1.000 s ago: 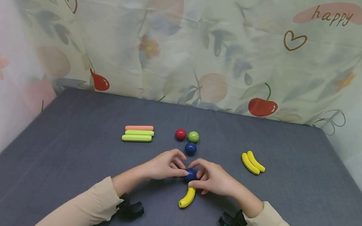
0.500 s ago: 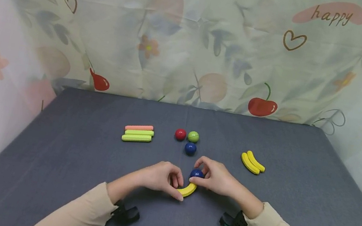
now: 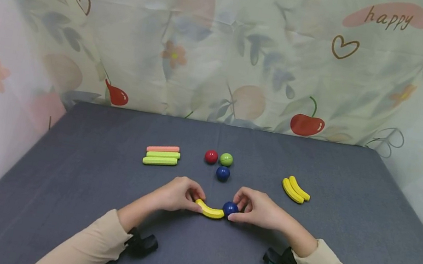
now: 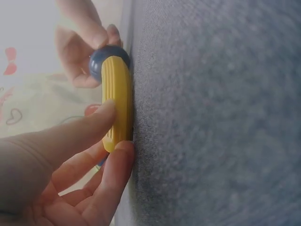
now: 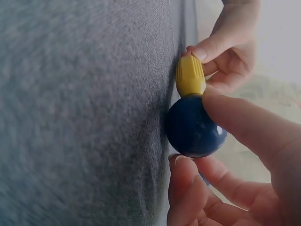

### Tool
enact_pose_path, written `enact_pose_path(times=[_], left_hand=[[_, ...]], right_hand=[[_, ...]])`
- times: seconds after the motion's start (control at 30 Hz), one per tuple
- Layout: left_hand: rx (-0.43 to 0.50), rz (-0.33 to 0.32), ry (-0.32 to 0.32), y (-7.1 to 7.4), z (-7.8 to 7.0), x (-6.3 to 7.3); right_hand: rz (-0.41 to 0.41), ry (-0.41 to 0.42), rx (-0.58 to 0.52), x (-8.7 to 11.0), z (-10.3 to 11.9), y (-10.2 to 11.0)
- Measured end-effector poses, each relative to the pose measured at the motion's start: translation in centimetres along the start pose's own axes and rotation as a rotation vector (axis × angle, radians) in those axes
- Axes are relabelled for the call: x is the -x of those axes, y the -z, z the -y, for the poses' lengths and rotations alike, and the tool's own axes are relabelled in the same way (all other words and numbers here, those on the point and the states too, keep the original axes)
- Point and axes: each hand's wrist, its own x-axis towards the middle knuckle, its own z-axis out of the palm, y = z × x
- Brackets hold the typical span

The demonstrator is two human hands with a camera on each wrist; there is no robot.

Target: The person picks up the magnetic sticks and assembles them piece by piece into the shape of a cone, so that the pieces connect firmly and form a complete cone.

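My left hand pinches one end of a curved yellow stick between thumb and fingers. Ridges run along the stick's side in the left wrist view. Its other end meets a shiny dark blue ball, low over the cloth. The right hand holds that ball between thumb and fingertips, as the right wrist view also shows on the blue ball. Together, stick and ball form one line between the two hands.
Beyond the hands lie a red ball, a green ball and a second blue ball. Straight pink and yellow-green sticks lie to the left. Two more curved yellow sticks lie right, on the grey cloth-covered table.
The left hand went from the blue ball to the yellow stick, now gripping its end. The stick has swung from pointing toward me to lying leftward of the ball. The right hand stays on the ball.
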Motion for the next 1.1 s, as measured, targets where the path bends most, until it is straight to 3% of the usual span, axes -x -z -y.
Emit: enact_pose_path(times=[0.3,0.57,0.7,0.87,1.1], left_hand=[[0.082,-0.032,0.042,-0.1,0.2,-0.1],[0.051,-0.099,0.137,-0.2,-0.2,0.0],[0.051,-0.106,0.143,-0.2,-0.2,0.0],[0.059,-0.107,0.131,-0.1,0.0,-0.1],[0.076,-0.099,0.134,0.0,0.0,0.0]], right_hand=[[0.064,0.019,-0.033,0.3,0.2,-0.5],[0.104,0.087,-0.056,0.6,0.5,-0.9],[0.097,0.091,-0.057,0.8,-0.1,-0.1],[-0.051,0.052,-0.019,1.3,-1.8,2.6],[-0.331,-0.115,0.157,2.3,-4.2,6.1]])
